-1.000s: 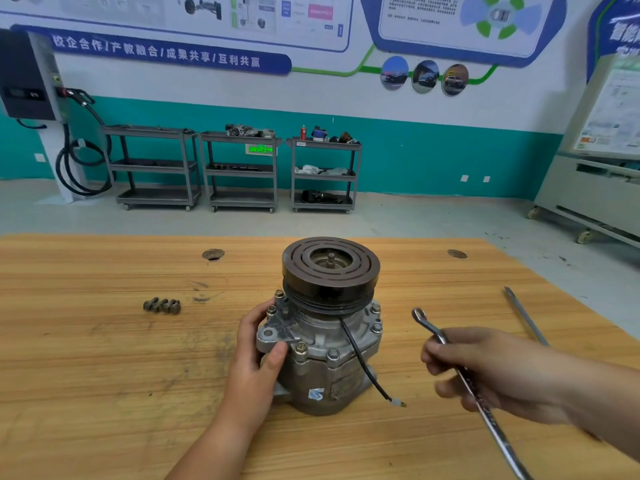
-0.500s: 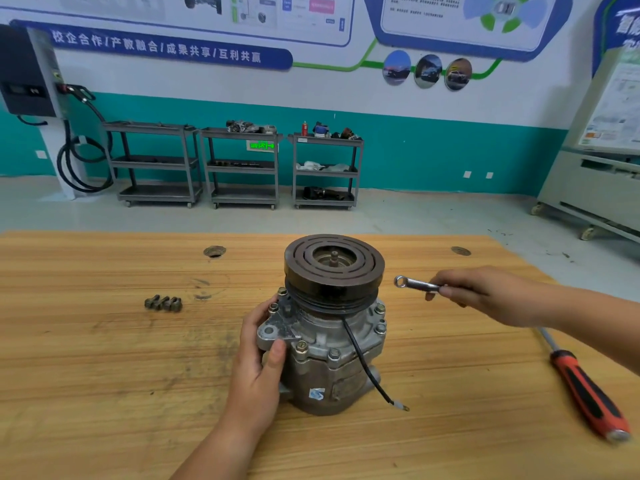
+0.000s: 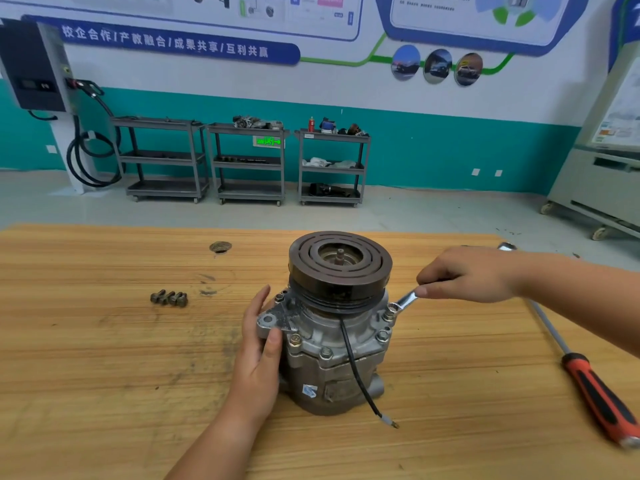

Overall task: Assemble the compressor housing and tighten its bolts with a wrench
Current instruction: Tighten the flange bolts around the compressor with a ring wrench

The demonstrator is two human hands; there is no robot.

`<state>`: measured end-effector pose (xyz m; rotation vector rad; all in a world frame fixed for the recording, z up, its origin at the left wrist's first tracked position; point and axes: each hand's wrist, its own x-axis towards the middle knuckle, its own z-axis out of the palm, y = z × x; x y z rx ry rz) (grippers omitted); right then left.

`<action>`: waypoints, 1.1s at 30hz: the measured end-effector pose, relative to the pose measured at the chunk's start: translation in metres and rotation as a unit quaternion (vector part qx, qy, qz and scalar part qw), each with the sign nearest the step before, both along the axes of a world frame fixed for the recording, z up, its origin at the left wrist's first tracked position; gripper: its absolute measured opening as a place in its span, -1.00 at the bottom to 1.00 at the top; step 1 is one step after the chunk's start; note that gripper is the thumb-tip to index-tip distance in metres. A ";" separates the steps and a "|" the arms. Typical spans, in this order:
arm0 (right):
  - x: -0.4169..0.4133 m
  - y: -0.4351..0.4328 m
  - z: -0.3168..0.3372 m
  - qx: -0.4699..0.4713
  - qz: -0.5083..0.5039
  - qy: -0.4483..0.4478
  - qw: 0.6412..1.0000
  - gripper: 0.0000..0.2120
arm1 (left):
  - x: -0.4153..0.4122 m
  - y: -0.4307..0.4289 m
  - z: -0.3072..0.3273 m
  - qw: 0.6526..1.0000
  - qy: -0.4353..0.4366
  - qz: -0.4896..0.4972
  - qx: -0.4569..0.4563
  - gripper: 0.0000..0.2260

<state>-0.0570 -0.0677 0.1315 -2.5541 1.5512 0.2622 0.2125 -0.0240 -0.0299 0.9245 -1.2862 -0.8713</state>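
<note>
A grey metal compressor (image 3: 332, 362) stands upright on the wooden table (image 3: 104, 375), its dark pulley (image 3: 341, 268) on top and a black wire (image 3: 360, 375) hanging down its front. Several bolts sit around its flange. My left hand (image 3: 259, 348) grips the compressor's left side, thumb on the mounting ear. My right hand (image 3: 467, 275) holds a silver wrench (image 3: 405, 301) whose ring end sits over a bolt (image 3: 389, 313) on the right of the flange. The wrench's far end (image 3: 506, 247) pokes out behind my wrist.
Several loose bolts (image 3: 169, 298) lie on the table to the left. A screwdriver (image 3: 595, 386) with a red and black handle lies at the right edge. A round hole (image 3: 220, 247) is in the tabletop behind. Three shelf carts stand by the far wall.
My right hand has swung the wrench from the near right, up over the table, down onto the right flange bolt. The left hand has kept its grip on the compressor.
</note>
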 end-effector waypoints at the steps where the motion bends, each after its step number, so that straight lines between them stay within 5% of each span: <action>1: 0.003 -0.002 0.002 0.006 0.001 0.008 1.000 -0.60 | 0.000 0.001 0.001 1.000 -0.005 0.009 -0.008 -0.26; 5: 0.018 -0.003 0.006 0.035 -0.017 0.049 0.998 -0.62 | 0.000 0.001 -0.002 1.000 0.011 -0.001 -0.006 -0.47; 14: 0.015 0.028 -0.004 0.141 -0.161 -0.017 0.977 -0.52 | 0.002 0.000 -0.004 0.999 0.016 -0.020 0.019 -0.48; 16: 0.011 0.045 -0.017 0.232 -0.251 -0.164 0.925 -0.54 | 0.003 0.000 -0.003 0.999 0.019 -0.035 0.021 -0.45; 18: 0.015 0.061 -0.027 0.319 -0.321 -0.316 0.834 -0.57 | 0.004 0.000 -0.002 0.998 0.021 -0.054 0.020 -0.41; 20: 0.018 0.070 -0.029 0.345 -0.335 -0.379 0.791 -0.61 | 0.003 -0.001 -0.002 0.998 0.021 -0.058 0.021 -0.44; 21: 0.020 0.072 -0.029 0.328 -0.330 -0.369 0.805 -0.62 | 0.003 -0.001 -0.002 0.998 0.026 -0.054 0.023 -0.51; 24: 0.024 0.072 -0.024 0.172 -0.248 -0.182 0.936 -0.62 | 0.002 0.000 -0.001 0.998 0.037 -0.046 0.026 -0.62; 27: 0.024 0.062 -0.009 0.155 -0.229 -0.130 0.952 -0.61 | 0.002 0.002 -0.001 0.998 0.043 -0.046 0.028 -0.60; 30: 0.028 0.062 -0.003 0.289 -0.305 -0.258 0.870 -0.66 | 0.002 0.002 -0.001 0.997 0.051 -0.049 0.031 -0.59; 33: 0.039 0.082 -0.019 0.403 -0.375 -0.460 0.697 -0.64 | 0.004 0.003 0.000 0.997 0.053 -0.048 0.042 -0.66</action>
